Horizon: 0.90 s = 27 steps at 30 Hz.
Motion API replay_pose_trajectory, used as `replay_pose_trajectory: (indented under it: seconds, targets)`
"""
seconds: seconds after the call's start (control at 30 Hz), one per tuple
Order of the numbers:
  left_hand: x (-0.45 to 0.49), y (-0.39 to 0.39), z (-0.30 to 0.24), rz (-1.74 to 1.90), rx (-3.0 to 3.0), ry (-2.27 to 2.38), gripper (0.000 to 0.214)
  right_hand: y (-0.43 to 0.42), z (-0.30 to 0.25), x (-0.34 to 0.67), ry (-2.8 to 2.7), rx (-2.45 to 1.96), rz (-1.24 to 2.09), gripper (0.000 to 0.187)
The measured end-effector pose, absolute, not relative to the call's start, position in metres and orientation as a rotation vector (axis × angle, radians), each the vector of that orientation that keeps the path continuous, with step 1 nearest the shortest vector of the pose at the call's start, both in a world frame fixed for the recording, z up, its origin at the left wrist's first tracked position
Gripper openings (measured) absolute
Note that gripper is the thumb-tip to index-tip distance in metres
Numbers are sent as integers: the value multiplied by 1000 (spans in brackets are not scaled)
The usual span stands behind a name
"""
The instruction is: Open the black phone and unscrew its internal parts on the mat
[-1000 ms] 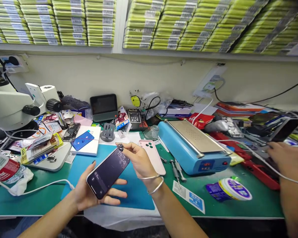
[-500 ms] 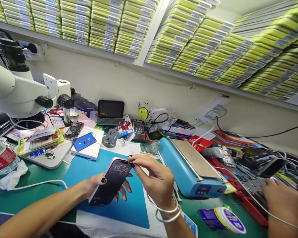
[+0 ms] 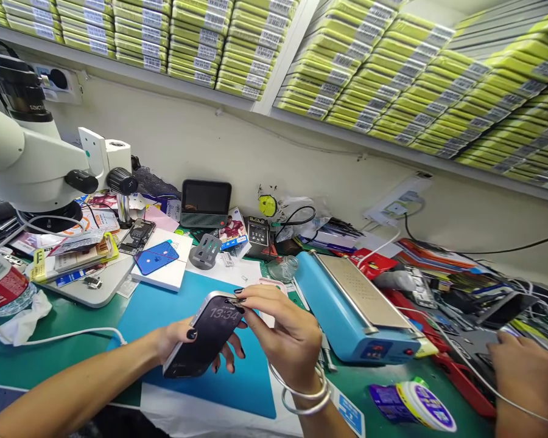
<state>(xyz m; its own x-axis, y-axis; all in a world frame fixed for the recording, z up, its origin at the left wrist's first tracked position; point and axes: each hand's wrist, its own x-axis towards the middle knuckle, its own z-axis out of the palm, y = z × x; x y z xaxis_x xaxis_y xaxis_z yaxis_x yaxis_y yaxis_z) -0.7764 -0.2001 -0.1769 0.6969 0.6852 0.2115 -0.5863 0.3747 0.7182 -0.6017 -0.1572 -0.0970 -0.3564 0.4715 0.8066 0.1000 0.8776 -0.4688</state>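
A smartphone with a dark lit screen reading 13:34 is tilted above the blue mat. My left hand is closed on its side edges, thumb on the near edge and fingertips showing past the far one. At the phone's top corner, the thumb and fingers of my right hand are pinched together. What lies between them is too small to make out. Two silver bangles circle my right wrist.
A blue heating plate machine stands right of the mat, with a purple and white tub before it. Another person's hand is at far right. A microscope rises at left. A blue phone back lies on a white box.
My right fingers have shifted slightly left along the phone's top corner. The phone and my left hand stay nearly in place, while the whole view has moved a little.
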Motion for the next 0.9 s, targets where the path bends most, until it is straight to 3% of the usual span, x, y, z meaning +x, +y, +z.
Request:
replay_pose_trajectory:
  seconds: [0.17,0.6,0.9]
  targets:
    - [-775,-202,-176,811,860,153,97,-157,-97,-603,-1937,-445,389,25]
    - [-772,-207,-164,835,927,228,69,-162,-97,-601,-1947,-410,381,29]
    - [-773,-206,-167,857,955,192,70,-163,-101,-604,-1934,-442,366,27]
